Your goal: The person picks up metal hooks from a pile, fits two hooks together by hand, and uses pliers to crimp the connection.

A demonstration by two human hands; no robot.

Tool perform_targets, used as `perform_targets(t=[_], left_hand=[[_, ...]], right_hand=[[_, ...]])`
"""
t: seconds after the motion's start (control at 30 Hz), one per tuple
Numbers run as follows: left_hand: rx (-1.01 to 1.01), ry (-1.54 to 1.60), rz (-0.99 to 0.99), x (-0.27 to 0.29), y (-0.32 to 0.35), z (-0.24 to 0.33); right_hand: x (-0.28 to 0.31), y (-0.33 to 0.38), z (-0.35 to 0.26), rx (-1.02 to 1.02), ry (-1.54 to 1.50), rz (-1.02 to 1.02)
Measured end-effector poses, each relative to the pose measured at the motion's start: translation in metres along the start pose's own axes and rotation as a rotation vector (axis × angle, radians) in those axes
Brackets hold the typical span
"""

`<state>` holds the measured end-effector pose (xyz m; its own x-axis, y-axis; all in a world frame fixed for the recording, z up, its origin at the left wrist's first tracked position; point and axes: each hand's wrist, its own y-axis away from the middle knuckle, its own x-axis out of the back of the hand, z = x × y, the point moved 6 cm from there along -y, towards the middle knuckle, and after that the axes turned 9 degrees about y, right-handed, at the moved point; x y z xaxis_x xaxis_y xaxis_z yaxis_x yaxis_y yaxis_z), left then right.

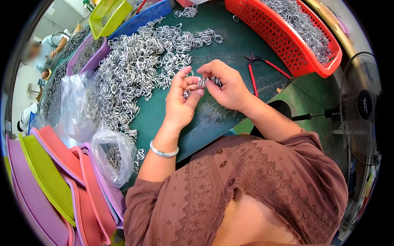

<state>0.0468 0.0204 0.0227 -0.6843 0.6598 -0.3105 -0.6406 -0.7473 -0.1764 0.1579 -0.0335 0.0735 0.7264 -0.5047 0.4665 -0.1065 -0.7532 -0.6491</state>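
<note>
Small silver metal rings point(202, 82) are between my two hands, above the green tabletop. My left hand point(182, 98), a bangle at its wrist, has its fingers curled round several of these rings. Close beside it, my right hand point(226, 85) pinches a few rings between thumb and fingers; part of them is hidden behind the fingers. Just beyond and to the left of my hands spreads a large heap of the same kind of rings point(131, 61). Red-handled pliers point(266, 65) lie spread on the table, right of my right hand.
A red perforated basket point(283, 39) full of rings stands far right. Yellow-green point(108, 18) and purple point(88, 53) baskets line the far left. Plastic bags point(113, 158) and stacked baskets point(47, 172) crowd the near left. A black fan point(361, 106) stands at right. Another person point(51, 47) sits far left.
</note>
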Motion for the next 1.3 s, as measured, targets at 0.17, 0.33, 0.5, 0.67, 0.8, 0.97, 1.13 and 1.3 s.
perform_targets(t=[0.17,0.33,0.5,0.67,0.8,0.97,1.13,1.3], left_hand=[[-0.106,-0.157,-0.051,-0.004,0.0,0.007],[0.053,-0.091,-0.05,-0.002,0.0,0.005],[0.046,-0.039,-0.081,-0.003,0.0,0.004],[0.046,-0.101,-0.136,-0.009,0.002,0.01],[0.032,-0.005,-0.178,-0.011,0.003,0.011],[0.034,0.176,-0.104,-0.012,0.003,0.016],[-0.004,0.213,-0.125,-0.009,0.001,0.013],[-0.044,0.239,-0.137,-0.01,0.001,0.016]], right_hand=[[-0.004,0.0,0.001,0.013,-0.065,-0.07],[-0.016,0.005,0.006,-0.047,-0.123,-0.209],[-0.025,0.003,-0.001,-0.105,-0.268,-0.319],[-0.028,0.003,-0.002,0.081,-0.096,-0.36],[-0.027,0.005,0.005,-0.009,-0.154,-0.397],[-0.021,0.004,0.011,-0.078,-0.202,-0.284],[-0.019,0.004,0.017,-0.19,-0.318,-0.244],[-0.011,-0.001,0.004,-0.101,-0.268,-0.175]])
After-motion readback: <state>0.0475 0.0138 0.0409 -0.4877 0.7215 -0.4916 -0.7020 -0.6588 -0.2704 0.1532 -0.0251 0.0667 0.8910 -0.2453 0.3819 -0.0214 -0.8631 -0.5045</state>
